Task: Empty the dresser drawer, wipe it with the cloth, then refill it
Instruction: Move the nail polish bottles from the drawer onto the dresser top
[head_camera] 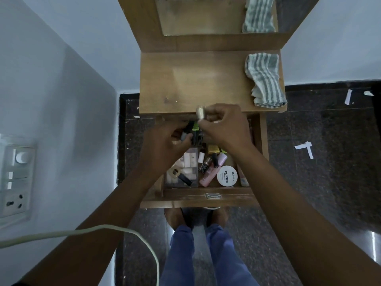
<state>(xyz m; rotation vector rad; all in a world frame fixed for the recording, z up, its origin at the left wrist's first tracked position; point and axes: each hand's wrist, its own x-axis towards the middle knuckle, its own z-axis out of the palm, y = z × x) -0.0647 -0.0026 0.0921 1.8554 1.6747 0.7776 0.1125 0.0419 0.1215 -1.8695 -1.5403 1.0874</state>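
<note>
The wooden dresser drawer (pixel 208 198) is pulled open below the dresser top (pixel 191 83). It holds several cosmetics: a white round nail polish tub (pixel 227 176), a pink tube (pixel 208 174), small bottles and a clear box of pale items (pixel 185 170). My left hand (pixel 165 141) grips dark small bottles at the back of the drawer. My right hand (pixel 224 123) pinches a small silvery-capped item (pixel 200 112) just above the drawer's rear edge. A striped grey-and-white cloth (pixel 265 79) lies folded on the right of the dresser top.
A mirror (pixel 202 17) stands at the back of the dresser and reflects the cloth. A wall with a switchboard (pixel 15 176) is on the left, and a pale cable (pixel 103 230) crosses the lower left. The dark floor (pixel 319 151) has white paper scraps.
</note>
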